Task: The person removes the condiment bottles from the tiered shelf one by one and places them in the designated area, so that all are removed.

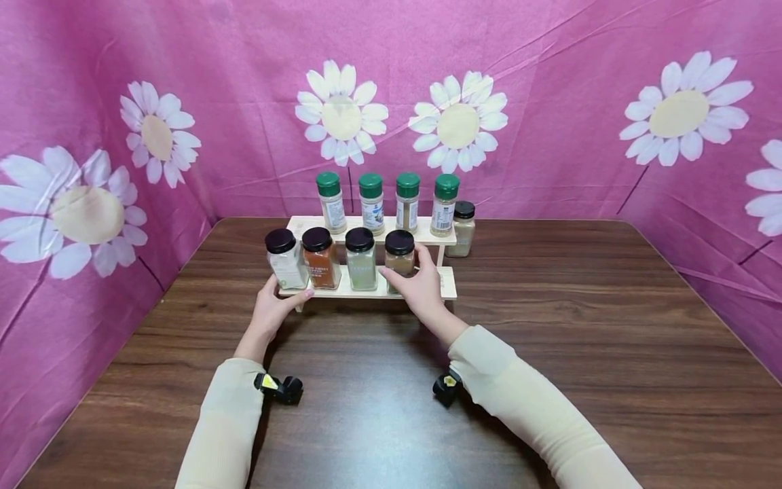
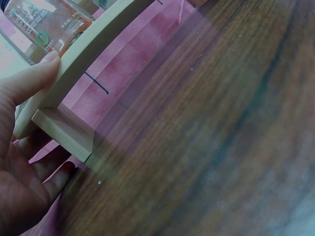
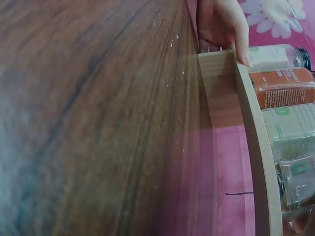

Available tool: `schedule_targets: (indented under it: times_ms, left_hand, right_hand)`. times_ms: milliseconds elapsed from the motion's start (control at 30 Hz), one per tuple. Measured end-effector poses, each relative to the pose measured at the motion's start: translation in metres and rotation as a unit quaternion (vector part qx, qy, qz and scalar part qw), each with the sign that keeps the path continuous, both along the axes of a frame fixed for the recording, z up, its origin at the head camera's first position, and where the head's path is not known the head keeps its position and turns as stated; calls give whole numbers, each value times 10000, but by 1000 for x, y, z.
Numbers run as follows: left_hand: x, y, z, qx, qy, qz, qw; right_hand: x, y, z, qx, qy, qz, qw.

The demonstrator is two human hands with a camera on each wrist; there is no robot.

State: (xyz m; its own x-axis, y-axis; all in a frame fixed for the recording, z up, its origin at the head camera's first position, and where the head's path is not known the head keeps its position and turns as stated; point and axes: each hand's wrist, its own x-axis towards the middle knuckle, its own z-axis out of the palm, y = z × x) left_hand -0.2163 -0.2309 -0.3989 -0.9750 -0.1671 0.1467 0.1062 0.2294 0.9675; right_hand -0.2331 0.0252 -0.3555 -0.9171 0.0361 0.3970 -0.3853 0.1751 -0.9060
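Note:
A two-tier wooden spice rack (image 1: 448,285) stands on the table. On its lower tier are a jar of white contents (image 1: 287,267), a jar of red powder (image 1: 321,263), a jar of pale green contents (image 1: 362,265) and, rightmost, a jar of brownish contents (image 1: 400,243), all black-lidded. My left hand (image 1: 275,314) grips the lower tier's left end; in the left wrist view its thumb (image 2: 39,76) presses the front edge while fingers reach beneath. With thumb and fingers, my right hand (image 1: 424,288) holds the rightmost jar at its sides, hiding part of it.
Several green-capped spice bottles (image 1: 370,207) line the upper tier. Another black-lidded jar (image 1: 462,231) stands on the table behind the rack's right end. A pink flowered cloth (image 1: 550,156) hangs along the back of the wooden table (image 1: 580,326).

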Motion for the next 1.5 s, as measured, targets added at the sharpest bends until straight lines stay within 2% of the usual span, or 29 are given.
schedule_targets:
  times_ms: [200,400,767,933,1200,1500]
  left_hand:
    - [0,0,0,3,26,-7,10000]
    - [0,1,0,0,11,-21,10000]
    - [1,0,1,-21,-43,5,10000]
    - [4,1,6,59,-95,-16,9999]
    - [0,-2,2,46,-153,-25,9999]
    - [1,0,2,-4,0,-19,10000]
  right_hand:
    - [0,0,2,-91,71,-105,9999]
    - [1,2,3,-222,-49,-81,9997]
    - [10,14,10,-73,-159,-125,9998]
    - [14,23,11,-67,-103,-134,9998]
    - [40,39,37,-130,-306,-127,9994]
    - [29,74,17,-47,-324,-325,9989]
